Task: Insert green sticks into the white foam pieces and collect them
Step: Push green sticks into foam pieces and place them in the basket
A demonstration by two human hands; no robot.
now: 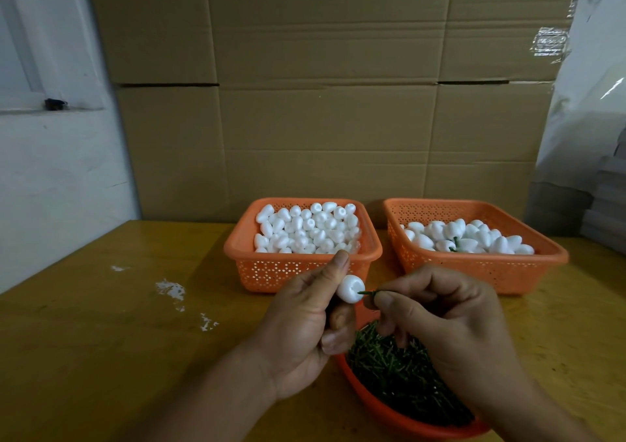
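Cardboard boxes (pixel 321 85) backed the bench (pixel 101 323). Left hand (pixel 305 333) pinched a white foam piece (pixel 351 289) in its fingers, hole facing the green stick (pixel 367 293) pinched by the right hand (pixel 447 316), aligned for insertion above the stick bowl (pixel 389 418).

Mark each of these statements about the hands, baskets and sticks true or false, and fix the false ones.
1. The left hand holds a foam piece. True.
2. The right hand is empty. False: it pinches a green stick whose tip meets the foam piece.
3. The left basket holds green sticks only. False: it holds plain white foam pieces.
4. Some foam pieces in the right basket show green stems. True.
5. The loose sticks lie in a bowl under the hands. True.
6. The baskets are blue. False: both are orange.
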